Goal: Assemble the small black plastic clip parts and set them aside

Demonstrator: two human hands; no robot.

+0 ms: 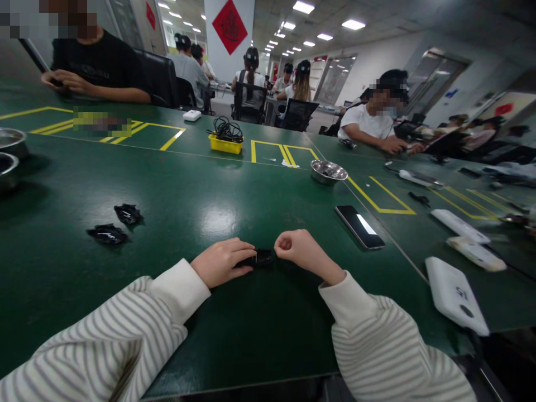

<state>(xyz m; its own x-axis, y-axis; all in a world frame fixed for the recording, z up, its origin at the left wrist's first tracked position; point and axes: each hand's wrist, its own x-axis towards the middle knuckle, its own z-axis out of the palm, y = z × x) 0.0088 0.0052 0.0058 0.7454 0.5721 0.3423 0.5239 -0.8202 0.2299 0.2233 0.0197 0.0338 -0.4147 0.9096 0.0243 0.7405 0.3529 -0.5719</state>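
A small black, glossy plastic-wrapped packet (263, 257) lies on the green table in front of me. My left hand (226, 261) is closed over its left end, fingers on top and thumb along the near side, hiding that part. At the packet's right end, my right hand (302, 252) is closed in a pinch. Its fingertips are right beside the black plastic; whether they grip a bit of it is hidden. Two similar crumpled black packets, one nearer (108, 234) and one farther (128, 214), lie to the left.
A phone (360, 226) lies right of my hands, with a metal bowl (329, 172) beyond it. White devices (456, 293) line the right side. A yellow bin (226, 144) holds black cables. Metal bowls (12, 144) stand at far left. Other people sit around the tables.
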